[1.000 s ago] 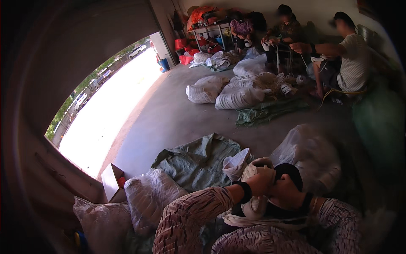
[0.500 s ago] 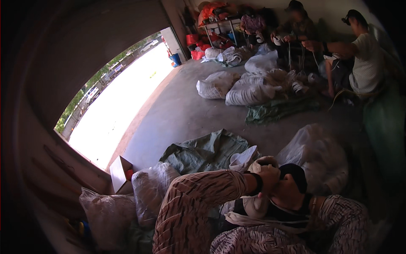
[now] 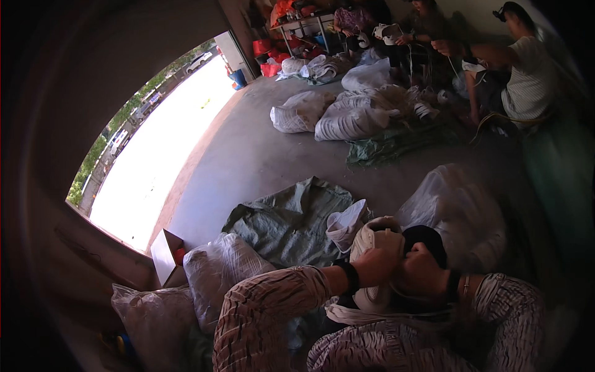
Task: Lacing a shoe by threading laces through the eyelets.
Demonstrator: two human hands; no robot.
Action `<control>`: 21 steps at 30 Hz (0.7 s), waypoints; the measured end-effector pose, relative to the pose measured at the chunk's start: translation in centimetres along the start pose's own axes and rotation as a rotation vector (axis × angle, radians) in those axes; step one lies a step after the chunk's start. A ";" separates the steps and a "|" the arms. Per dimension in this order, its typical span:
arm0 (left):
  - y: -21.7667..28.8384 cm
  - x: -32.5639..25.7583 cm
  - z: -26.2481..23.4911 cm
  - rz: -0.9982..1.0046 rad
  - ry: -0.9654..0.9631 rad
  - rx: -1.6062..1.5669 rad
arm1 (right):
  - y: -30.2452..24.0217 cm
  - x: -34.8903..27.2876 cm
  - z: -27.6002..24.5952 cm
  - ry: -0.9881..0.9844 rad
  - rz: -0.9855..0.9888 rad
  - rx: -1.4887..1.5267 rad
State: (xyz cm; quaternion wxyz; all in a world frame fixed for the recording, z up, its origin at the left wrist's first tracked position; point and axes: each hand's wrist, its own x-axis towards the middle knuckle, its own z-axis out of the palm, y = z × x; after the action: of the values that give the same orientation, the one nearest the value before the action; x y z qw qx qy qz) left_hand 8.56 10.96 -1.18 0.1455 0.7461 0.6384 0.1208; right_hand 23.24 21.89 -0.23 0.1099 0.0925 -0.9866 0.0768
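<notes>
both hands grip pale shoe (image 3: 375, 260) | green tarp (image 3: 291, 220) just left

A workshop or sorting shed with a bare concrete floor (image 3: 248, 149) and a wide open doorway (image 3: 155, 161) onto a sunlit street. Bulging plastic sacks (image 3: 347, 118) lie in heaps, a green tarp (image 3: 285, 220) is spread on the floor, and seated workers (image 3: 527, 74) handle white goods near a cluttered shelf (image 3: 304, 22).

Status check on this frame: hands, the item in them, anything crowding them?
Left hand and right hand both gripping a white shoe upper with black lining. Clear plastic sacks close on both sides, none blocking.
</notes>
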 end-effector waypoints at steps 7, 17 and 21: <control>0.5 2.6 -2.1 -0.012 -0.331 0.144 | 0.4 0.0 -1.4 -0.052 -0.131 0.060; -0.5 -0.7 -1.4 0.113 0.126 0.165 | 0.6 -0.5 -0.8 0.016 -0.045 0.136; 2.2 -2.3 -1.9 -0.499 0.259 -0.758 | 0.6 0.8 -2.0 -0.059 0.250 0.409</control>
State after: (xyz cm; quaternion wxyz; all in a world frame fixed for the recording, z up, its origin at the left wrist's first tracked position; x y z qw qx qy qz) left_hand 9.50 8.47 1.39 0.3515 0.4428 0.7220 0.3989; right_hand 22.78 22.68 1.84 0.0497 -0.0078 -0.9572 0.2851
